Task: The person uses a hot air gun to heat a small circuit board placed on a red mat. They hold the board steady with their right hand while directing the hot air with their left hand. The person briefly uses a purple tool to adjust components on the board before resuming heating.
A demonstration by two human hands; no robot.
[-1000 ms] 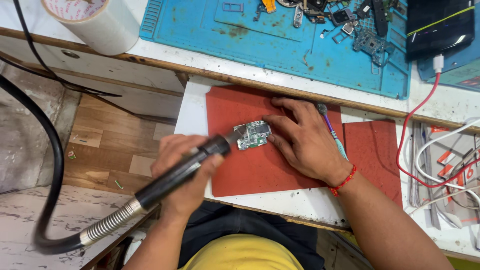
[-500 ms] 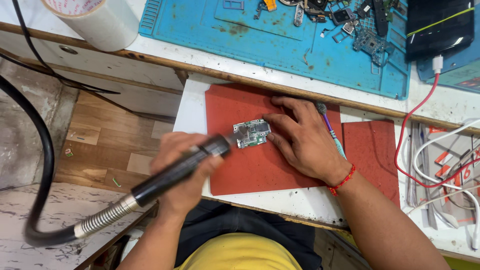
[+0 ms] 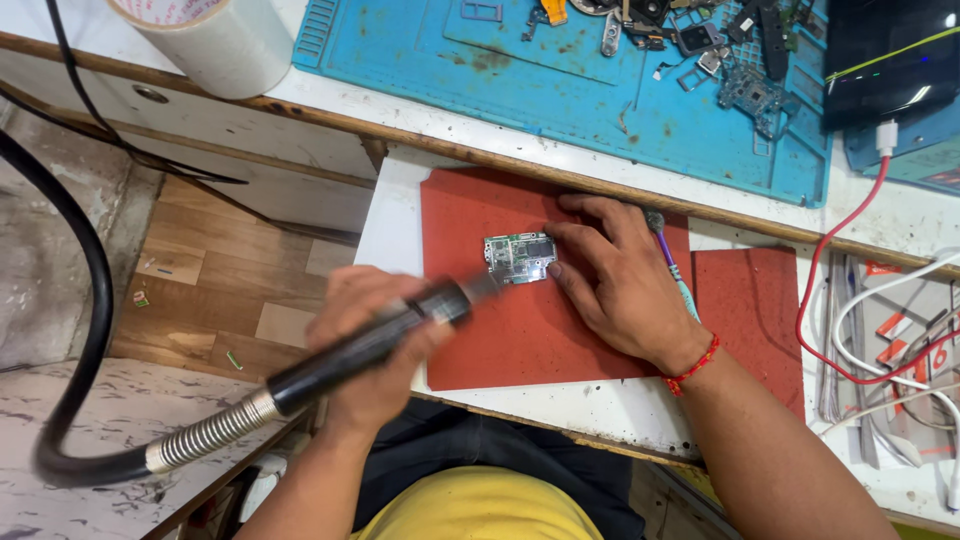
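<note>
A small green circuit board (image 3: 519, 257) lies on a red mat (image 3: 520, 340). My right hand (image 3: 615, 275) rests flat on the mat, its fingertips pressing the board's right edge. My left hand (image 3: 370, 345) grips a black rotary tool handpiece (image 3: 370, 345) with a coiled metal collar and a thick black flexible shaft (image 3: 80, 300). The tool's tip (image 3: 485, 287) sits at the board's lower left corner. A thin purple-handled tool (image 3: 668, 255) lies partly under my right hand.
A blue work mat (image 3: 560, 80) with several small parts and tools lies at the back. A white tape roll (image 3: 215, 40) stands at the far left. A dark device (image 3: 890, 55), a red cable (image 3: 830, 300) and white cables (image 3: 900, 300) crowd the right. A second red mat (image 3: 750, 310) lies right.
My left hand and the handpiece have shifted slightly toward the board, with motion blur on the tool. My right hand still holds the board in the same place.
</note>
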